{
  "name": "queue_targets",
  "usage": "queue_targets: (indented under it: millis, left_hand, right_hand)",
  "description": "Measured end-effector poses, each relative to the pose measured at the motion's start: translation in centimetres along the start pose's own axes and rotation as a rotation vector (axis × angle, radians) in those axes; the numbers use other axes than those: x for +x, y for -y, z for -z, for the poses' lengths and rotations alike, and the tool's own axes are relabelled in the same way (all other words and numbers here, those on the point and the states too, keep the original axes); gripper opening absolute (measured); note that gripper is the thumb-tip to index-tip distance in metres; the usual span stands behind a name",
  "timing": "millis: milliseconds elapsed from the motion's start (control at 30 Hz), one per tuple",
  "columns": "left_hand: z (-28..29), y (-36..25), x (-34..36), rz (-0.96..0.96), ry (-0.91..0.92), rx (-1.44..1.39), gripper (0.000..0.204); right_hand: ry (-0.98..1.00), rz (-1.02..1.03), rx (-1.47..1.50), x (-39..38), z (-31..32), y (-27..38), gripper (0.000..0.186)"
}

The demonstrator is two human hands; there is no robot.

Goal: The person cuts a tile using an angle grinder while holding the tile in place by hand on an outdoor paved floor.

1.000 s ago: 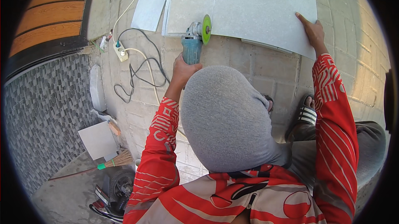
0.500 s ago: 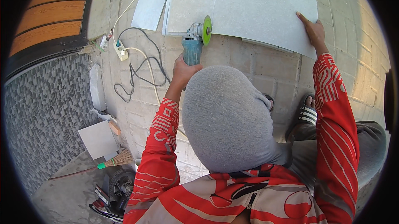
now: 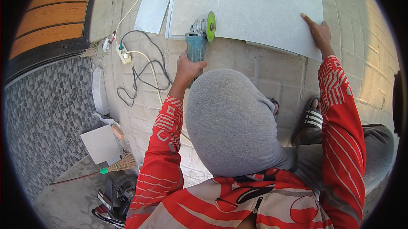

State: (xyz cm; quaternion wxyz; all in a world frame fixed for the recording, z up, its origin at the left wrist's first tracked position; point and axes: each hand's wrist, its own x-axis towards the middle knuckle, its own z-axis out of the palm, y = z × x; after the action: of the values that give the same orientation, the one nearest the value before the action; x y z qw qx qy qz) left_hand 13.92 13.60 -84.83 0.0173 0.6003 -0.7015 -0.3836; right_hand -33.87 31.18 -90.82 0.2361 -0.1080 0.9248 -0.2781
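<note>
My left hand (image 3: 188, 68) is wrapped around the blue body of an angle grinder (image 3: 196, 47), which points away from me. Its green disc (image 3: 211, 27) stands on edge over the near side of a large pale grey board (image 3: 267, 10); whether it touches the board I cannot tell. A thin straight line runs across the board close to the disc. At the board's right edge, my right hand (image 3: 319, 34) grips with the thumb on top and the other fingers mostly hidden under the edge.
A dark cord (image 3: 163, 65) loops on the paving beside a white power strip (image 3: 123, 54). A pale narrow strip of board (image 3: 156, 3) lies left of the large one. A thin piece (image 3: 272, 48) shows beneath it. Lower left are a square tile (image 3: 101, 144), a broom (image 3: 121, 164) and a wheel (image 3: 125, 188).
The grinder and my left hand have shifted very slightly. The board and my right hand have moved a little to the left, with both grips kept.
</note>
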Motion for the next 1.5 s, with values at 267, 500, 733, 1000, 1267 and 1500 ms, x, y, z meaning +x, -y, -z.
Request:
queue_targets:
  millis: [267, 500, 733, 1000, 1267, 1500]
  left_hand:
    - [0.0, -2.3, 1.4, -0.035, 0.003, -0.023, 0.056]
    - [0.3, -2.6, 1.4, -0.042, -0.007, 0.000, 0.056]
    - [0.5, -0.9, 0.3, -0.002, 0.016, -0.031, 0.058]
    - [-0.1, -0.3, -0.4, -0.010, 0.019, -0.002, 0.055]
    - [0.3, -2.4, 2.0, -0.056, 0.003, -0.006, 0.051]
    - [-0.3, -3.6, 4.7, -0.044, 0.024, -0.084, 0.052]
  right_hand:
    - [-0.008, -0.003, -0.008, 0.1, 0.1, -0.3, 0.118]
    - [-0.004, 0.011, -0.024, 0.3, 0.0, -0.2, 0.118]
    - [-0.003, 0.000, -0.007, -0.2, 0.0, 0.2, 0.119]
    - [-0.026, 0.009, -0.010, -0.1, -0.2, -0.6, 0.119]
    - [-0.014, 0.001, 0.005, -0.5, 0.3, 0.4, 0.116]
    - [-0.050, 0.006, -0.010, -0.5, 0.1, 0.0, 0.113]
